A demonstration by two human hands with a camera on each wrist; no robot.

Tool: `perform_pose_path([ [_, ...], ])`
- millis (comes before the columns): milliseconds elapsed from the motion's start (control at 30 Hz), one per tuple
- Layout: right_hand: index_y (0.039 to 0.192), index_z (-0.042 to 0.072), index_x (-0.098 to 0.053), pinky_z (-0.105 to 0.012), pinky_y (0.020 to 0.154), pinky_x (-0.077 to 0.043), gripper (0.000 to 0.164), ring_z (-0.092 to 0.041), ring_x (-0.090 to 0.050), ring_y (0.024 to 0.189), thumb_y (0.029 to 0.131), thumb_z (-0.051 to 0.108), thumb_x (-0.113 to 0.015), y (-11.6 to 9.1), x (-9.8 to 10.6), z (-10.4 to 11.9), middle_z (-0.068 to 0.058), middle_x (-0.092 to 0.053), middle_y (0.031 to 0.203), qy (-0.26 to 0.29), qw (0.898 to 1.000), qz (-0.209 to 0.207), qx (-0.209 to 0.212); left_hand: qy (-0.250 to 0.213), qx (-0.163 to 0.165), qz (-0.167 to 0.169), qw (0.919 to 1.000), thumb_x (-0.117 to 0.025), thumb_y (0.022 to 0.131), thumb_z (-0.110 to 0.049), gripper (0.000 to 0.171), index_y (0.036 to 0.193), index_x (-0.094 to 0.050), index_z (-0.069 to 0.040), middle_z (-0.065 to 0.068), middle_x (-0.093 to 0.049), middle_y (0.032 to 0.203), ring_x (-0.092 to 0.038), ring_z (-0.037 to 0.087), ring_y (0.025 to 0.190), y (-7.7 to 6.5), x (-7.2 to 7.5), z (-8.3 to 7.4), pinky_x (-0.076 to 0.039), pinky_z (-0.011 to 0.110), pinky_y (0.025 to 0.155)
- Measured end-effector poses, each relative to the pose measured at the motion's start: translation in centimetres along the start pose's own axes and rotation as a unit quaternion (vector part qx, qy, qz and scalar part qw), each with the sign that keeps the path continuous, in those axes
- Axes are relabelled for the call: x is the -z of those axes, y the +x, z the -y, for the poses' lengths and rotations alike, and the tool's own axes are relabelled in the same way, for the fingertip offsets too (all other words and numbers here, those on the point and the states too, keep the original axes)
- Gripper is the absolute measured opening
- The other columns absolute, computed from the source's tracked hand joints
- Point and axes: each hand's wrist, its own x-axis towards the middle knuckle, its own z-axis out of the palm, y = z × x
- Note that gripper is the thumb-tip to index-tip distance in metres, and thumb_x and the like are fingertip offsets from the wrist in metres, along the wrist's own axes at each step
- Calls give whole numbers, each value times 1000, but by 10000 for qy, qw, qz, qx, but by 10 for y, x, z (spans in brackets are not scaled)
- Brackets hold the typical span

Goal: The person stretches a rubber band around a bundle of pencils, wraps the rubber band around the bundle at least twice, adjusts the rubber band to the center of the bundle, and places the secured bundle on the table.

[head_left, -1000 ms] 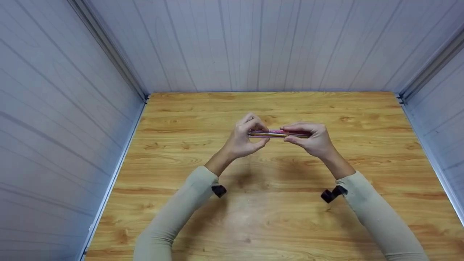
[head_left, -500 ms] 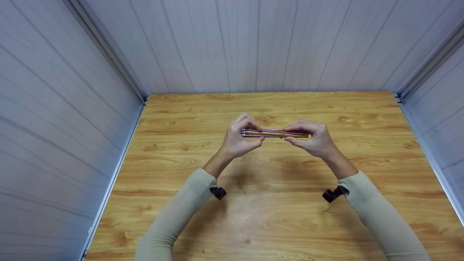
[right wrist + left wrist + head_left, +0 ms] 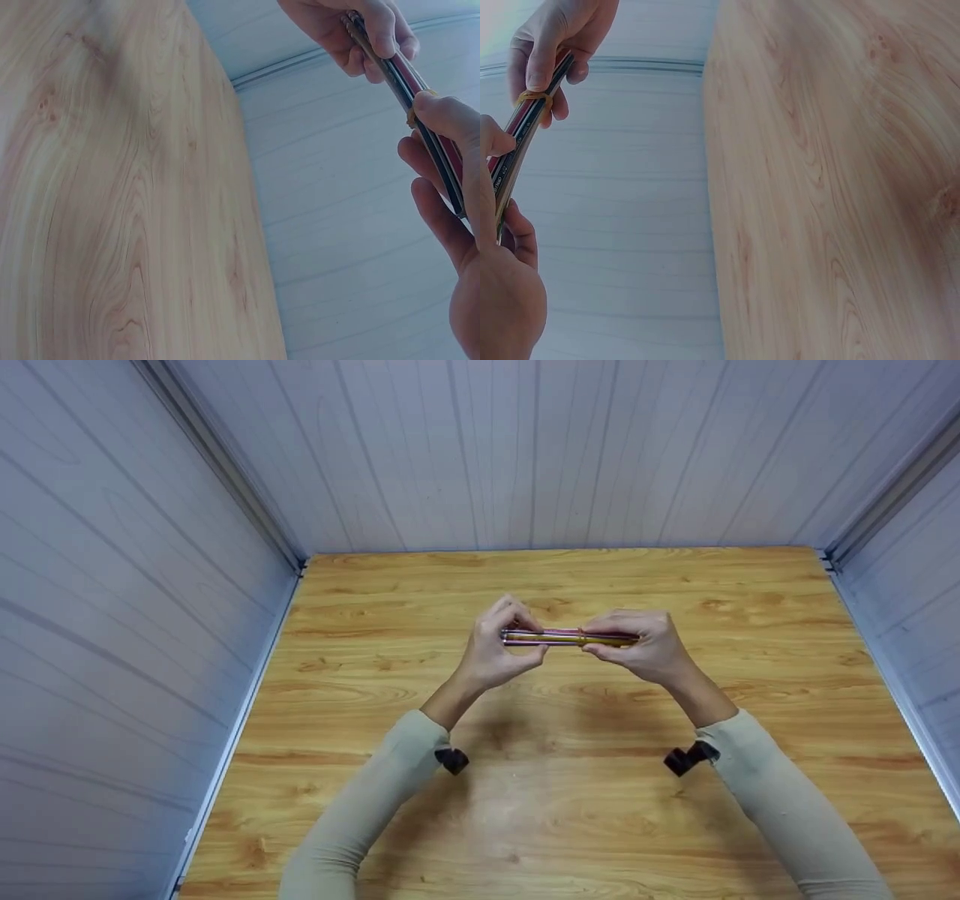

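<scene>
A bundle of pencils [image 3: 559, 637] is held level above the table between both hands, with dark, red and yellow barrels showing. Around it runs an orange rubber band [image 3: 535, 97], close to the right hand's fingertips. The left hand [image 3: 491, 649] grips the bundle's left part between thumb and fingers. On the other half, the right hand [image 3: 646, 645] pinches the pencils with its thumb below and fingers above in the head view. Lettering shows on a black pencil [image 3: 511, 157] in the left wrist view. The right palm partly hides the bundle's right end.
Below the hands lies a wood-grain table [image 3: 525, 810]. Pale panelled walls [image 3: 495, 450] stand at its back and both sides. A dark wrist camera [image 3: 452, 760] hangs at the left cuff, and another dark camera [image 3: 679, 762] at the right one.
The bundle and left hand have shifted slightly left since a second ago. The rubber band moved left with them. In the last half second, the right fingertips have edged left toward the band.
</scene>
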Motion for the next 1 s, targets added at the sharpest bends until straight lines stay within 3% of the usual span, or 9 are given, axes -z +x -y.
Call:
perform_pose_path([
  [367, 111, -6, -86, -15, 83, -64, 39, 4, -81, 106, 76, -23, -90, 0, -6, -2, -32, -82, 100, 207, 9995, 100, 221, 600, -354, 456, 9965, -88, 89, 3, 21, 105, -73, 1, 20, -68, 107, -68, 26, 94, -3, -1, 0, -61, 28, 84],
  [500, 114, -7, -85, -14, 83, -63, 42, 4, -80, 106, 76, -24, -90, 0, -5, -3, -32, -83, 102, 124, 9996, 194, 187, 856, -404, 384, 9948, -86, 90, 5, 20, 105, -74, 0, 19, -69, 108, -68, 27, 93, -5, 1, 3, -60, 29, 83],
  [733, 112, -4, -84, -10, 85, -59, 38, 4, -74, 102, 79, -20, -90, 3, 1, 2, -25, -83, 102, -399, 9990, 210, -50, 504, -32, -35, 9987, -84, 91, 5, 15, 102, -74, 1, 20, -69, 106, -68, 22, 93, -7, 3, 6, -59, 22, 83],
  [900, 110, 1, -85, -9, 90, -56, 33, -4, -73, 99, 81, -15, -92, 6, 2, 6, -19, -84, 101, -722, 9965, 417, 40, 241, 22, -32, 9997, -83, 90, 6, 15, 101, -73, 2, 20, -68, 105, -65, 16, 91, -5, -2, 2, -58, 21, 81],
  [1000, 111, 1, -85, -8, 90, -57, 34, -6, -76, 96, 81, -14, -92, 7, 1, 8, -19, -84, 101, -745, 9958, 518, 116, 140, 35, 44, 9999, -83, 90, 6, 16, 100, -71, 2, 21, -69, 105, -65, 18, 93, -4, -6, -1, -56, 22, 81],
])
